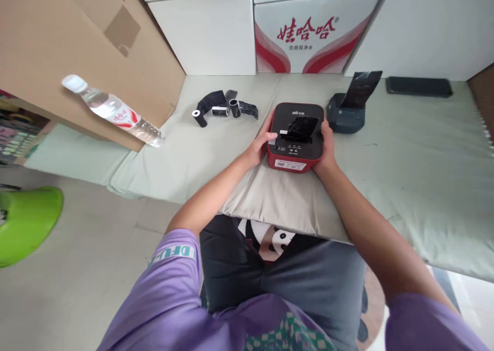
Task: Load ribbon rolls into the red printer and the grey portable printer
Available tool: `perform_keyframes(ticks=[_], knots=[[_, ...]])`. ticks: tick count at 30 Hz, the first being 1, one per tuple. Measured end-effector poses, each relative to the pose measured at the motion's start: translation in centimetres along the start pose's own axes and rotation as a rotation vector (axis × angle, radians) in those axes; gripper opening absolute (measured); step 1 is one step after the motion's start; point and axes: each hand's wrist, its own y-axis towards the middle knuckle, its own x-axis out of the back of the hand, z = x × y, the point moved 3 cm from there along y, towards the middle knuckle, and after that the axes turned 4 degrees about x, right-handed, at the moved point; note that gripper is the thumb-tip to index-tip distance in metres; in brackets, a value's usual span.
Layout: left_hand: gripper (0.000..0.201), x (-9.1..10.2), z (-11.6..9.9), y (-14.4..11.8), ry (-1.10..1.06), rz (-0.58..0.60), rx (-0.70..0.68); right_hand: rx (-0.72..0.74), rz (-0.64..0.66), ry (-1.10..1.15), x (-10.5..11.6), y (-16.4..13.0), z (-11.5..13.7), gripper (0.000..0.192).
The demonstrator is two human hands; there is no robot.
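Note:
A boxy red printer with a black top point(278, 115) sits on the padded surface, and a dark strip point(303, 128) sticks up from its slot. My left hand point(263, 144) grips its left side, the thumb on the top edge. Against the right side my right hand point(327, 145) is wrapped, its fingers partly hidden. Just to the right stands a smaller dark blue-grey printer point(347, 119) with a black strip point(362, 88) rising out of it. Left of the red printer lie several small rolls with black strips point(212, 101).
A water bottle point(121, 115) stands at the left beside a large cardboard box point(127, 83). White cartons point(318, 42) line the back. A dark flat object point(419, 86) lies at the back right. On the floor at left is a green chair or stool point(33, 222).

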Motion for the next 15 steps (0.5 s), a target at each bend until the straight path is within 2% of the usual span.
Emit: perform_keyframes(ticks=[2, 5, 13, 15], knots=[[0.085, -0.07, -0.02, -0.34, -0.055, -0.006, 0.012, -0.009, -0.006, 0.134, -0.36, -0.62, -0.05, 0.043], [0.089, 0.01, -0.10, -0.54, -0.095, 0.020, 0.026, -0.013, -0.041, 0.205, -0.27, -1.10, 0.18, 0.039], [0.102, 0.60, -0.31, -0.09, 0.024, 0.048, 0.035, 0.002, -0.019, 0.060, 0.46, -0.75, -0.17, 0.046], [0.106, 0.86, -0.33, 0.01, 0.071, 0.055, 0.047, -0.009, 0.032, -0.003, 0.32, -0.74, -0.09, 0.052]])
